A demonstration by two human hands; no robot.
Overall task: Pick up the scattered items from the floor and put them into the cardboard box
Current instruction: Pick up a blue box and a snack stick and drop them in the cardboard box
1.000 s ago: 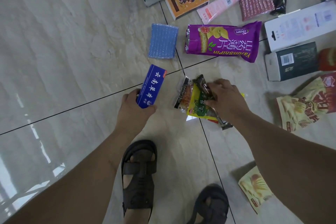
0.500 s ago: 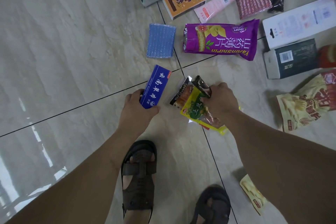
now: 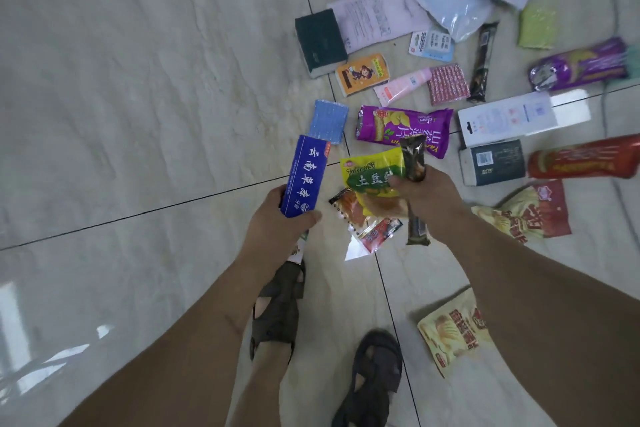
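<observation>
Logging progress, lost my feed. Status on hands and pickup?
Left hand shut on blue toothpaste box. Right hand shut on yellow-green snack bag and dark wrapper bar. Cardboard box not in view; many items on the floor.

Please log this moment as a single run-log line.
left hand: holds blue box | right hand: holds yellow-green snack bag, dark bar wrapper | cardboard box: not in view

2 dark sandals [image 3: 277, 312] on pale marble-look floor tiles [image 3: 138, 80]
</observation>
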